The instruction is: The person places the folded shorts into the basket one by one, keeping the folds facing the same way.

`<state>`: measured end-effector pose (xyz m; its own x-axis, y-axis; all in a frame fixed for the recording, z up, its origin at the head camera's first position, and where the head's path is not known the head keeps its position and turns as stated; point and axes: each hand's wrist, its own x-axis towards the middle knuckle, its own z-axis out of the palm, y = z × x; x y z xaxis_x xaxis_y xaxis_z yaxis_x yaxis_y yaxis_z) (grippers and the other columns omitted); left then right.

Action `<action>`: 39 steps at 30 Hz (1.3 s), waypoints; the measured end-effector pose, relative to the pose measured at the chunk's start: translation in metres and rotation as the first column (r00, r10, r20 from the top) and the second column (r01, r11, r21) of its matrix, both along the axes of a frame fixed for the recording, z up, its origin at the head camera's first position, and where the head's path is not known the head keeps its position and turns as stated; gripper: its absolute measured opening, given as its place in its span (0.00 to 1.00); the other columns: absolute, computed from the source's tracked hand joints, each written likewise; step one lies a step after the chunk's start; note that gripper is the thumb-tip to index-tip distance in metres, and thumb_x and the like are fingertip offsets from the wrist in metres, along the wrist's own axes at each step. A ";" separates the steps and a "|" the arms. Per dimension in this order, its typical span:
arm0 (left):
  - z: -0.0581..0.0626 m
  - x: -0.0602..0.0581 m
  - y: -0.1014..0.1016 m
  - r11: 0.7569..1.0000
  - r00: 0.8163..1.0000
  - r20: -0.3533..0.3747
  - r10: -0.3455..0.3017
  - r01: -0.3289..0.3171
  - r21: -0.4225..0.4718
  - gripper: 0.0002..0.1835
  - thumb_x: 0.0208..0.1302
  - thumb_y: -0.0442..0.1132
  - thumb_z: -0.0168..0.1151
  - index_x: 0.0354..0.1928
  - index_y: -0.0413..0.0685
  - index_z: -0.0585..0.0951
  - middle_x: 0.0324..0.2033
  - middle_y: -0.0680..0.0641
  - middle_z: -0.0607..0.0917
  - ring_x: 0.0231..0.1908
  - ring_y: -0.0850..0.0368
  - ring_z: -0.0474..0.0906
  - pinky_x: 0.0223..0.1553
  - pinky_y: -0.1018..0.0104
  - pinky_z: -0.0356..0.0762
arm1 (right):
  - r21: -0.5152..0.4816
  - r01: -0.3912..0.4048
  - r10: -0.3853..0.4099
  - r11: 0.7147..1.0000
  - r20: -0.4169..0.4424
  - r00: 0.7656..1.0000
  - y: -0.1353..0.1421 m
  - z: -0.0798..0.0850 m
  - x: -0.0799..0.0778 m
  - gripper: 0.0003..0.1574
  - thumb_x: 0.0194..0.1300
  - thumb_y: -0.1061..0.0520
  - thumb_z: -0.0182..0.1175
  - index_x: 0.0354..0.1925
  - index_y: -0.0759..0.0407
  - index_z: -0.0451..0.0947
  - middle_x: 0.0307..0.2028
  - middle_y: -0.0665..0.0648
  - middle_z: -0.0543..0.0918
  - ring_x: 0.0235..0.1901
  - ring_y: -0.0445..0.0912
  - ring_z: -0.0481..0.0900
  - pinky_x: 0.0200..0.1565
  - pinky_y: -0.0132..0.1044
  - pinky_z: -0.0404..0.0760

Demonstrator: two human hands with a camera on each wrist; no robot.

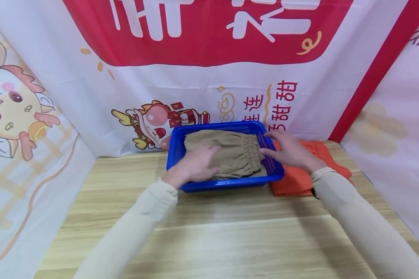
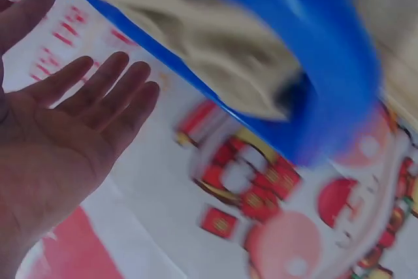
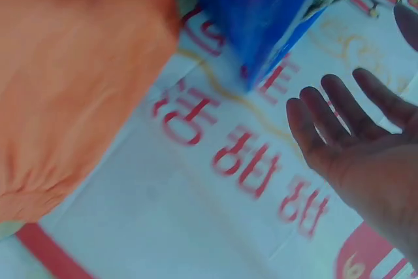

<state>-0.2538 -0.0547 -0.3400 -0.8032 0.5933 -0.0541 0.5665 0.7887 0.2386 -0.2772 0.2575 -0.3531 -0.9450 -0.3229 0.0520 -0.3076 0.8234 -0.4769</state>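
The folded khaki cloth garment (image 1: 230, 151) lies in the rectangular blue plastic basket (image 1: 227, 182), at the centre of the head view. The left hand (image 1: 198, 164), its fingers loosely extended, is over the garment's left part; the right hand (image 1: 292, 151), thumb and fingers spread wide, is at the basket's right rim. Neither grips anything; whether either touches cannot be told. A sideways drag by the left fingers could ruck or unfold the upper layer; a push by the right hand could drive the basket askew. The garment appears soft and lightly creased, with a gathered elastic waistband (image 1: 253, 155) toward the right. A folded orange cloth garment (image 1: 290, 182) lies right of centre.
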 end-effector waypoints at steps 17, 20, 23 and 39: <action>-0.050 0.086 0.093 0.943 0.931 -0.160 -0.329 0.331 -0.011 0.30 0.68 0.48 0.66 0.68 0.47 0.74 0.52 0.50 0.80 0.49 0.58 0.77 0.53 0.69 0.77 | 0.031 0.309 -0.311 0.950 0.051 0.949 0.129 -0.057 0.010 0.42 0.72 0.47 0.60 0.63 0.83 0.63 0.55 0.82 0.72 0.53 0.73 0.72 0.53 0.67 0.74; -0.064 0.088 0.107 0.948 0.942 -0.104 -0.319 0.316 -0.044 0.32 0.68 0.50 0.66 0.70 0.47 0.72 0.54 0.51 0.79 0.53 0.58 0.76 0.57 0.68 0.75 | 0.084 0.328 -0.333 0.941 0.042 0.942 0.144 -0.065 0.012 0.43 0.71 0.48 0.61 0.61 0.86 0.63 0.54 0.84 0.71 0.51 0.74 0.71 0.51 0.67 0.74; -0.078 0.086 0.122 0.955 0.956 -0.033 -0.293 0.290 -0.066 0.36 0.70 0.52 0.64 0.74 0.48 0.67 0.62 0.51 0.75 0.62 0.58 0.73 0.64 0.67 0.70 | 0.147 0.363 -0.375 0.920 0.067 0.925 0.154 -0.070 0.014 0.47 0.70 0.44 0.60 0.60 0.87 0.61 0.52 0.85 0.70 0.49 0.76 0.69 0.48 0.68 0.74; -0.124 0.064 0.178 0.979 0.986 0.022 -0.162 0.164 -0.120 0.42 0.74 0.61 0.53 0.79 0.44 0.56 0.77 0.46 0.58 0.76 0.55 0.53 0.73 0.67 0.52 | 0.186 0.286 -0.320 0.940 0.192 0.928 0.179 -0.095 0.021 0.55 0.69 0.40 0.61 0.60 0.90 0.55 0.49 0.86 0.71 0.44 0.73 0.74 0.47 0.66 0.76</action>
<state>-0.1897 0.1231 -0.4639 -0.6950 0.7047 -0.1426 0.6875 0.7094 0.1550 -0.2567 0.4366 -0.4483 -0.9815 -0.0070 -0.1915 0.0648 0.9284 -0.3659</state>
